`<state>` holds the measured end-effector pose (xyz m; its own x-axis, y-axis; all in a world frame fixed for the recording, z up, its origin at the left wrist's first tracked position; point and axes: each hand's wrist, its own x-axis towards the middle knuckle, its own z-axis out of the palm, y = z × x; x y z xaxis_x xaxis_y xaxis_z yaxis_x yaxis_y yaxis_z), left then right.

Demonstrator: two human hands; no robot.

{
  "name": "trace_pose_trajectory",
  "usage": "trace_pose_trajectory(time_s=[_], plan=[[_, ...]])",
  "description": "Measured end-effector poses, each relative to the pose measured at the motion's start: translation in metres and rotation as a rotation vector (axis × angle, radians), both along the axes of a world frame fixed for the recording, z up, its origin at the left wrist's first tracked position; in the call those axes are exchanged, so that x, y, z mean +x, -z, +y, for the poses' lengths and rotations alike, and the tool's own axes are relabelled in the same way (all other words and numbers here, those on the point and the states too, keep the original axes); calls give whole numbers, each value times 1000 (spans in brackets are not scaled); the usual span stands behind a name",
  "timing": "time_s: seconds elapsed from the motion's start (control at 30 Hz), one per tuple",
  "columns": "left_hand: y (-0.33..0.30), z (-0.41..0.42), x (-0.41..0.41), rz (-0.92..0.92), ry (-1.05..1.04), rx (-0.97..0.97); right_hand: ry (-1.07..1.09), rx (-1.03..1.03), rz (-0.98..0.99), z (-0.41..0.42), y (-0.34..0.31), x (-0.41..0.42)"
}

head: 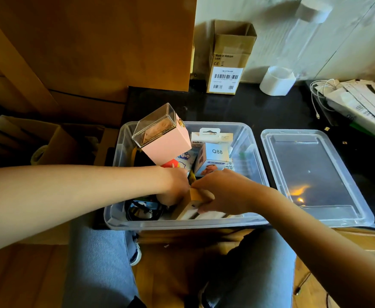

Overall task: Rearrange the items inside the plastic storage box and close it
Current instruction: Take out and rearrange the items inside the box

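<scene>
Two hands meet inside our clear plastic storage box (252, 138), which sits open on the black table (271, 110) just in front of our knees. Our right hand (224, 192) curls its fingers around a small tan cardboard box (196, 194) near the front wall of the storage box, gripping it from above. Our left hand (174, 185) reaches in beside it, its fingers hidden behind the tan box and our own wrist, so we cannot tell whether it holds anything.

Toward the back left of the storage box a pink carton with a clear plastic cap (164, 136) stands tilted, rising above the rim. Beside it, to the right, stands a white carton marked Q88 (214, 158), and behind that a white Belkin package (211, 137). A coil of black cable (141, 211) lies in the front left corner.

Just right of the storage box, its clear plastic lid (311, 174) lies flat on the table, apart from the box. At the back, against the wall, a tall open brown cardboard carton (228, 58) stands upright with a white roll (276, 81) near it.
</scene>
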<state>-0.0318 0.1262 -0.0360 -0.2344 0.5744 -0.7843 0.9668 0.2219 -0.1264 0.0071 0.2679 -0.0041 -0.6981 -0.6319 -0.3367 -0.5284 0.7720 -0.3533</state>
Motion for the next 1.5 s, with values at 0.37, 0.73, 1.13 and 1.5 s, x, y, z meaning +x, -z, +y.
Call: trace_pose_trajectory(time_s=[0.37,0.73,1.13,1.5], plan=[[-2,6,-2,-42,-5,-14,83,5,-34,4,-4,7],[-13,-10,-12,-105,-182,115,97,-11,-88,-1,-12,3],[-27,-13,-8,-174,-275,124,40,98,-78,-10,-17,3],[-37,-18,-11,-264,-299,121,33,105,-75,-10,-17,1]])
